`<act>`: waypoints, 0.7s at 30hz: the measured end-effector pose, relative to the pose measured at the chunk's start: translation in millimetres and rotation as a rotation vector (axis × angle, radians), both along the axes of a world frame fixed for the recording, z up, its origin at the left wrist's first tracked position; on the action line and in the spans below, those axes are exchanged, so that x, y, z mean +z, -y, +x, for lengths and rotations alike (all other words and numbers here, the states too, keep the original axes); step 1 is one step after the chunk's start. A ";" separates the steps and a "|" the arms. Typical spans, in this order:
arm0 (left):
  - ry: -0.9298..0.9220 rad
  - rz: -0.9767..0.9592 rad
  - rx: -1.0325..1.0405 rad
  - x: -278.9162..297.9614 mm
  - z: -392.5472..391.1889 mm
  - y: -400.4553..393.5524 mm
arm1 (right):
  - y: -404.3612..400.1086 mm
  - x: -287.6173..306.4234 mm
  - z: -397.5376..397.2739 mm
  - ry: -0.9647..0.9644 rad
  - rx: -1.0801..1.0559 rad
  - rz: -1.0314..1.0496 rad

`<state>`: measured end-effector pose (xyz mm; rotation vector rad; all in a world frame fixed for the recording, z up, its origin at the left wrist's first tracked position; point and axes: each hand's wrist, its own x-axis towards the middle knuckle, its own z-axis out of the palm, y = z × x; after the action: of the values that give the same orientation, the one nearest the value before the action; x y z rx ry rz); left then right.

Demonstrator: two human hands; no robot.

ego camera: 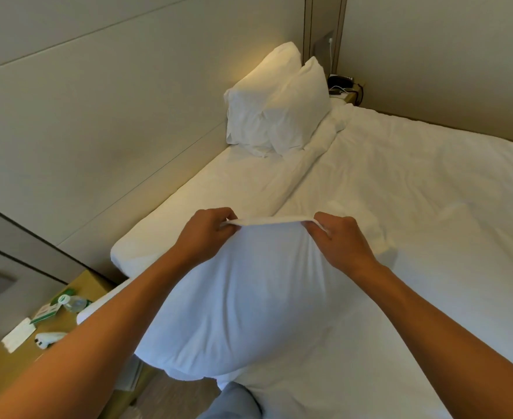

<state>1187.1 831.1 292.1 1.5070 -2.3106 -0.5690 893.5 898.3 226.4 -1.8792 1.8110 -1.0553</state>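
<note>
Bare forearms (pixel 98 343) in from both bottom corners. Between them, white pillow (pixel 243 297), held up by its top edge over the near side of the bed (pixel 415 207), bulging toward camera. Left hand (pixel 204 234) pinching the hem (pixel 270 220) at one top corner, fingers curled. Right hand (pixel 337 237) pinching the other corner likewise. Hem pulled taut between the two. Lower end of pillow near mattress edge; contact unclear. Beyond, rumpled white duvet (pixel 318 152). Two spare pillows (pixel 276 110) propped upright against headboard (pixel 128 116). Low left, wooden nightstand (pixel 4 367) with water bottle (pixel 72 302) and cards.
</note>
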 end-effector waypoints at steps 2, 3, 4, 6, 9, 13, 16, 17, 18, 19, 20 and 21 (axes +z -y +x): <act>-0.019 -0.043 0.015 1.8 -0.6 3.3 | -1.0 10.5 0.1 0.082 -0.021 -0.035; -0.008 -0.045 0.016 -0.9 -1.9 4.5 | -2.4 12.5 -0.8 0.097 -0.018 -0.032; 0.015 -0.034 0.015 -6.2 -3.4 5.1 | -4.3 11.7 -1.9 0.089 -0.011 -0.002; 0.068 0.001 0.011 -23.4 -7.4 3.5 | -10.7 -0.7 -6.5 0.038 0.001 0.127; 0.115 0.047 -0.018 -53.0 -20.2 -7.7 | -24.9 -34.4 -21.8 -0.032 -0.040 0.302; 0.179 0.062 -0.076 -71.1 -41.9 -15.5 | -44.0 -60.9 -50.9 -0.155 -0.165 0.346; 0.209 0.093 -0.084 -71.5 -45.1 -9.9 | -49.3 -67.8 -74.6 -0.277 -0.242 0.342; 0.213 0.111 -0.086 -71.5 -44.7 -8.0 | -50.2 -68.6 -82.2 -0.362 -0.273 0.354; 0.213 0.128 -0.086 -71.9 -43.3 -6.9 | -50.7 -68.0 -88.1 -0.446 -0.298 0.366; 0.210 0.142 -0.089 -72.7 -42.8 -6.4 | -51.4 -66.2 -93.2 -0.487 -0.316 0.376; 0.207 0.150 -0.093 -73.9 -43.2 -6.0 | -53.0 -64.0 -97.2 -0.458 -0.324 0.379; 0.206 0.153 -0.093 -74.9 -43.3 -6.0 | -54.7 -61.9 -98.7 -0.380 -0.320 0.376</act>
<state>1143.8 837.2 217.2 1.6002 -2.5562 -0.6569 794.8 953.0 164.5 -1.6737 2.3849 -0.4059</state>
